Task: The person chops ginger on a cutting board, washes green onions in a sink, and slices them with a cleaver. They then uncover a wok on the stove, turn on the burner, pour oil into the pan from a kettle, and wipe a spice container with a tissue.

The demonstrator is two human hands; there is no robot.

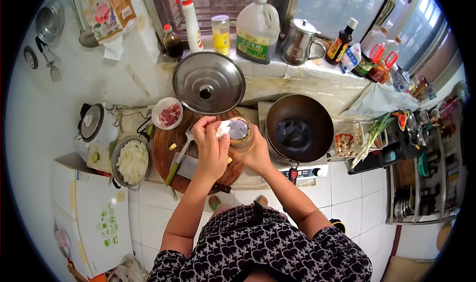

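Note:
My right hand is wrapped round a jar with a gold-patterned rim, held over the right edge of the round wooden cutting board. Pinched in the fingers of my left hand is a small white crumpled piece, like tissue, against the jar's top. Whether the jar has a lid on is unclear. Below my left hand, a cleaver and a green-handled tool lie on the board with small yellow pieces. A white bowl of sliced meat sits at the board's back left.
A dark wok stands on the stove to the right. A pan of chopped white vegetable is at left. Behind the board leans a large metal lid. Bottles and a steel pitcher line the sill. Spring onions lie far right.

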